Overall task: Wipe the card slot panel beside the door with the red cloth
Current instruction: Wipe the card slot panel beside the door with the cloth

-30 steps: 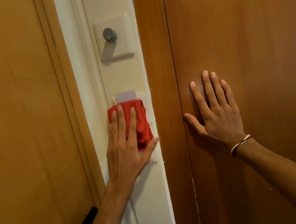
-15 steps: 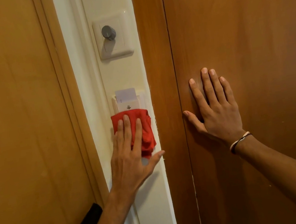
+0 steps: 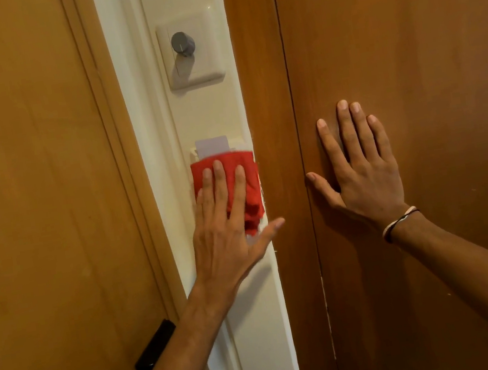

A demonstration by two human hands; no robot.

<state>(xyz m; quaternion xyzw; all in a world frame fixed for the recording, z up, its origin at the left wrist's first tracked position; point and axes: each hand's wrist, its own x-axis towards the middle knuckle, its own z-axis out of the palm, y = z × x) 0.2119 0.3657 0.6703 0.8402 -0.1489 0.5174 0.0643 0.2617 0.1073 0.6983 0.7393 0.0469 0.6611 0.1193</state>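
The white card slot panel is on a narrow cream wall strip between two wooden doors; a pale card sticks up from its top. A red cloth covers most of the panel. My left hand presses flat on the cloth, fingers spread and pointing up, thumb out to the right. My right hand lies flat with fingers apart on the wooden door at the right, holding nothing; a thin band circles its wrist.
Above the panel sits a white switch plate with a grey round knob. A wooden door with a black handle plate fills the left. The darker wooden door and its frame fill the right.
My left hand slid the cloth down the panel, baring the card and arrow mark, then back up over them. My right hand stayed in place on the door.
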